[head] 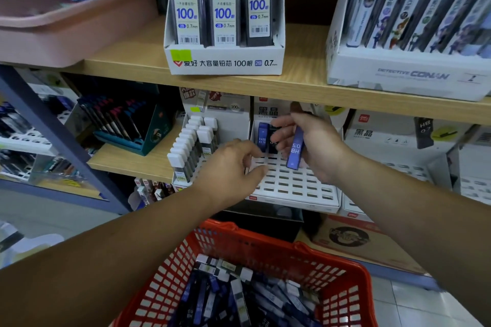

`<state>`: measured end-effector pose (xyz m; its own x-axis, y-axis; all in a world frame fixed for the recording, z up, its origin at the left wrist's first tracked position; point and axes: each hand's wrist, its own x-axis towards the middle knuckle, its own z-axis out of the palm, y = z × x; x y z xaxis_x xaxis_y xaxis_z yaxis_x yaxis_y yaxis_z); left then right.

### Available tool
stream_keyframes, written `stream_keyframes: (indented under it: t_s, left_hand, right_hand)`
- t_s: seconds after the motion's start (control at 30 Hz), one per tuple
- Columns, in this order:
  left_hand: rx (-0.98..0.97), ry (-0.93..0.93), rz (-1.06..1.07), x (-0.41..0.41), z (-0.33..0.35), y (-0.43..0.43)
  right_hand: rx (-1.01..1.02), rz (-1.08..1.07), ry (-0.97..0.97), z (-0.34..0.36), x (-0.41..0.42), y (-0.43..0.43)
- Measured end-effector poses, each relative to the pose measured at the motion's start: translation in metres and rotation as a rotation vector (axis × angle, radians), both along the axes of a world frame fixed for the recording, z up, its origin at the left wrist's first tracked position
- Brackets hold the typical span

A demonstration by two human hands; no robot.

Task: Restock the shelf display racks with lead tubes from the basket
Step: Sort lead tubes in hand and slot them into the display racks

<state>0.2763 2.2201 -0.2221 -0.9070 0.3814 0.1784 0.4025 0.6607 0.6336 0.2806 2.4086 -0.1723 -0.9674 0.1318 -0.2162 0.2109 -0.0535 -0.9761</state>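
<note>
The right hand (317, 150) holds one blue lead tube (294, 150) in its grip, between the thumb and the fingers, just above the white slotted rack (292, 186) on the middle shelf. The tube hangs tilted, and its printing reads upside down. The left hand (233, 164) rests on the front left part of the rack with bent fingers; its grip seems to hold nothing. Two tubes stand in the back row, a blue one (262, 138) and a black one (273, 138) just beside it; the other slots look free. Many more tubes lie in the red basket (345, 287) below.

To do this step well, the person should first bring the tube upright, and probably turn it so that the print reads as on the standing blue one. Then the lower end should meet a free slot beside the standing tubes and go straight down without force. The left hand can hold the rack against sliding. The slots are narrow, so a slanted entry may jam or push the neighbours over.
</note>
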Motion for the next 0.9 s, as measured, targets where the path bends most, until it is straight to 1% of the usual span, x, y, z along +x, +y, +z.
stream_keyframes:
  t_s: [0.07, 0.13, 0.17, 0.23, 0.3, 0.33, 0.4, 0.43, 0.5, 0.53, 0.6, 0.67, 0.73, 0.8, 0.83, 0.9]
  left_hand:
    - [0.212, -0.232, -0.018, 0.011, 0.014, 0.013]
    - [0.355, -0.444, -0.013, 0.021, 0.024, 0.022]
    - [0.404, -0.513, -0.010, 0.025, 0.027, 0.025]
    - [0.477, -0.571, -0.007, 0.028, 0.030, 0.027]
    - [0.513, -0.563, 0.035, 0.026, 0.031, 0.024]
    - [0.522, -0.553, 0.071, 0.023, 0.032, 0.021]
    - [0.518, -0.517, 0.133, 0.016, 0.034, 0.013]
    - [0.503, -0.486, 0.143, 0.012, 0.034, 0.008]
    - [0.470, -0.422, 0.125, 0.005, 0.037, -0.002]
    - [0.462, -0.395, 0.113, 0.003, 0.038, -0.006]
    - [0.451, -0.363, 0.094, 0.001, 0.042, -0.011]
    - [0.434, -0.335, 0.079, -0.001, 0.043, -0.013]
    - [0.433, -0.324, 0.082, -0.004, 0.042, -0.016]
    - [0.453, -0.376, 0.097, -0.007, 0.039, -0.020]
    - [0.440, -0.402, 0.101, -0.008, 0.035, -0.021]
    - [0.337, -0.384, 0.111, -0.010, 0.023, -0.022]
  right_hand:
    - [-0.048, 0.043, -0.004, -0.002, 0.006, 0.004]
    - [-0.079, 0.072, -0.021, -0.004, 0.010, 0.006]
    - [-0.093, 0.091, -0.032, -0.004, 0.011, 0.007]
    - [-0.073, 0.114, -0.059, -0.004, 0.013, 0.005]
    - [0.053, 0.096, -0.060, -0.001, 0.013, 0.001]
    - [0.138, 0.055, -0.044, 0.002, 0.012, 0.000]
    - [0.315, -0.064, 0.019, 0.004, 0.008, 0.003]
    - [0.431, -0.080, 0.072, 0.005, 0.007, 0.007]
    - [0.662, 0.039, 0.165, 0.007, 0.007, 0.012]
    - [0.728, 0.125, 0.196, 0.007, 0.008, 0.010]
    - [0.695, 0.221, 0.219, 0.005, 0.011, 0.002]
    - [0.666, 0.226, 0.233, 0.000, 0.010, -0.007]
    - [0.697, 0.231, 0.211, -0.006, 0.006, -0.010]
    - [0.750, 0.263, 0.155, -0.011, 0.003, -0.009]
    - [0.765, 0.273, 0.131, -0.014, 0.002, -0.008]
    - [0.722, 0.209, 0.111, -0.019, -0.001, -0.007]
